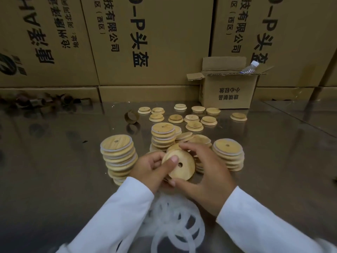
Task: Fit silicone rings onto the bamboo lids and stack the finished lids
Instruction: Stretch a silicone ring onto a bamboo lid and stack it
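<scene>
Ring-fitting step. Left hand (152, 166) pinches bamboo lid (179, 166), tilted above the silicone rings (179, 223); right hand (207, 172) cups its rim. Ring seating unclear, possibly unfinished. Next: check ring, place on left stack (118, 156).

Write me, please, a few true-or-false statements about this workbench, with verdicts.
1. The left hand and right hand hold one bamboo lid together. True.
2. The small cardboard box is shut. False: the cardboard box has its flaps open, with a bottle sticking out.
3. The silicone rings lie nearer the person than the hands. True.
4. Only one stack of lids stands here. False: there are a left stack, a middle stack and a right stack.
</scene>
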Available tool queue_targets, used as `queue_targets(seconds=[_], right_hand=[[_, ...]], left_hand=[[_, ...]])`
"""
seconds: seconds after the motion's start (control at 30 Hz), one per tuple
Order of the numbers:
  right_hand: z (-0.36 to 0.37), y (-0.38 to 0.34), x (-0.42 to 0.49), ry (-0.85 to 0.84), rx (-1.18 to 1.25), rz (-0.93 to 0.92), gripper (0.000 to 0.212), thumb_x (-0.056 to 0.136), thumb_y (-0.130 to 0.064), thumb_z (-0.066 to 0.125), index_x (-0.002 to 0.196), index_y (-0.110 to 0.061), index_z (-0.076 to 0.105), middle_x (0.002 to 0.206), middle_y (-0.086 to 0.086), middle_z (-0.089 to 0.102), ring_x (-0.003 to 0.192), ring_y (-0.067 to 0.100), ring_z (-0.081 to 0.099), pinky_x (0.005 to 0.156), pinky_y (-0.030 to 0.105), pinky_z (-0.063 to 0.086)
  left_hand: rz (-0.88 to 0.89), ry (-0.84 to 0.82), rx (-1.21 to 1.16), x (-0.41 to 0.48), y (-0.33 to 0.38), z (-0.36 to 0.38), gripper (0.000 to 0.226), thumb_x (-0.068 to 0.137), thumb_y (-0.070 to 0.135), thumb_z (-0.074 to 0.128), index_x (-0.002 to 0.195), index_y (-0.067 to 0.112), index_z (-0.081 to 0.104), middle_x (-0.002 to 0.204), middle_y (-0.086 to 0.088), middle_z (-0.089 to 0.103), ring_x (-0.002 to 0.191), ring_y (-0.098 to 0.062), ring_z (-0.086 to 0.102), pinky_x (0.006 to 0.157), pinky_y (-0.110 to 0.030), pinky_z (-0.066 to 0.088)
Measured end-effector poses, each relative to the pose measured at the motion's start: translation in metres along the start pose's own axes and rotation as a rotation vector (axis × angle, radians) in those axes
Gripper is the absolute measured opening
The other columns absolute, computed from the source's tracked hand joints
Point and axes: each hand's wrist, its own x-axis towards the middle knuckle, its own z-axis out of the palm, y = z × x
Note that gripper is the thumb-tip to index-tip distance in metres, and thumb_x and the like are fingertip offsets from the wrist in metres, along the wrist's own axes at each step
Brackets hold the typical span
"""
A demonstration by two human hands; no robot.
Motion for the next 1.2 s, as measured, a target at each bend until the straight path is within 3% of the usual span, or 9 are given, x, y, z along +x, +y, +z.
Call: queue_targets(seconds=[0.13, 0.2, 0.33, 0.53, 0.63, 0.87, 1.0, 1.1, 1.2], right_hand=[[0.009, 0.007, -0.003, 0.045, 0.199, 0.226, 0.092, 0.055, -0.030, 0.086, 0.123, -0.047, 0.027, 0.114, -0.025, 0.048, 0.109, -0.008, 0.046, 0.089, 0.004, 0.034], [0.005, 0.012, -0.003, 0.008, 0.196, 0.324, 0.071, 0.060, -0.034, 0.082, 0.118, -0.038, 0.040, 0.106, -0.019, 0.055, 0.102, -0.003, 0.051, 0.087, 0.012, 0.039], [0.002, 0.017, -0.004, -0.164, 0.044, 0.267, 0.009, 0.073, -0.036, 0.073, 0.076, -0.031, 0.065, 0.085, -0.012, 0.065, 0.085, 0.001, 0.058, 0.077, 0.017, 0.045], [0.017, 0.017, -0.010, -0.392, -0.125, 0.127, 0.020, 0.074, -0.049, 0.067, 0.086, -0.034, 0.069, 0.090, -0.015, 0.054, 0.093, 0.004, 0.048, 0.084, 0.028, 0.044], [0.017, 0.015, -0.009, -0.302, -0.058, 0.145, 0.006, 0.074, -0.038, 0.071, 0.075, -0.033, 0.069, 0.080, -0.017, 0.057, 0.085, 0.001, 0.052, 0.078, 0.024, 0.046], [0.003, 0.009, -0.004, -0.015, 0.484, 0.245, 0.025, 0.071, -0.006, 0.076, 0.062, -0.029, 0.069, 0.066, -0.004, 0.066, 0.065, 0.005, 0.057, 0.065, 0.016, 0.049], [-0.001, 0.011, 0.004, 0.211, 0.619, 0.405, 0.016, 0.074, -0.005, 0.073, 0.069, -0.019, 0.069, 0.062, 0.001, 0.066, 0.057, 0.003, 0.059, 0.061, 0.012, 0.050], [-0.001, 0.013, 0.005, 0.262, 0.663, 0.494, 0.012, 0.075, -0.006, 0.072, 0.071, -0.017, 0.069, 0.061, 0.000, 0.068, 0.059, 0.006, 0.063, 0.061, 0.014, 0.052], [0.001, 0.012, 0.005, 0.254, 0.635, 0.516, 0.009, 0.075, -0.009, 0.073, 0.073, -0.016, 0.068, 0.064, 0.002, 0.070, 0.060, 0.007, 0.065, 0.062, 0.015, 0.053]], left_hand=[[0.046, 0.075, 0.044, 0.000, 0.000, -0.002, 0.017, 0.087, 0.011, 0.057, 0.070, 0.005, 0.059, 0.050, -0.003, 0.062, 0.043, -0.013, 0.057, 0.043, -0.023, 0.050], [0.090, 0.117, 0.066, 0.002, 0.001, -0.006, 0.017, 0.087, 0.014, 0.057, 0.071, 0.008, 0.060, 0.054, 0.000, 0.064, 0.051, -0.014, 0.060, 0.048, -0.027, 0.051], [0.089, 0.142, 0.016, 0.005, 0.001, -0.012, 0.020, 0.085, 0.020, 0.058, 0.067, 0.015, 0.063, 0.062, -0.003, 0.065, 0.059, -0.019, 0.061, 0.051, -0.030, 0.052], [0.097, 0.104, 0.018, 0.006, -0.004, -0.015, 0.015, 0.077, 0.031, 0.061, 0.070, 0.021, 0.070, 0.066, 0.000, 0.067, 0.060, -0.015, 0.063, 0.048, -0.024, 0.051], [0.065, 0.099, -0.019, 0.007, -0.006, -0.015, 0.014, 0.075, 0.032, 0.061, 0.071, 0.021, 0.069, 0.067, 0.001, 0.067, 0.062, -0.015, 0.066, 0.048, -0.025, 0.052], [-0.090, 0.065, -0.121, 0.008, -0.008, -0.011, 0.015, 0.090, 0.014, 0.050, 0.081, 0.007, 0.060, 0.069, -0.011, 0.065, 0.060, -0.023, 0.066, 0.049, -0.036, 0.057], [-0.186, 0.034, -0.180, 0.008, -0.007, -0.007, 0.016, 0.090, 0.022, 0.051, 0.089, 0.011, 0.062, 0.079, -0.012, 0.066, 0.063, -0.025, 0.068, 0.046, -0.035, 0.056], [-0.200, -0.017, -0.151, 0.006, -0.007, -0.005, 0.029, 0.074, 0.036, 0.059, 0.091, 0.014, 0.064, 0.085, -0.011, 0.068, 0.068, -0.026, 0.068, 0.047, -0.033, 0.055], [-0.145, -0.115, -0.033, 0.003, -0.009, -0.005, 0.028, 0.066, 0.026, 0.067, 0.091, 0.013, 0.065, 0.080, -0.006, 0.071, 0.068, -0.017, 0.070, 0.051, -0.028, 0.056]])
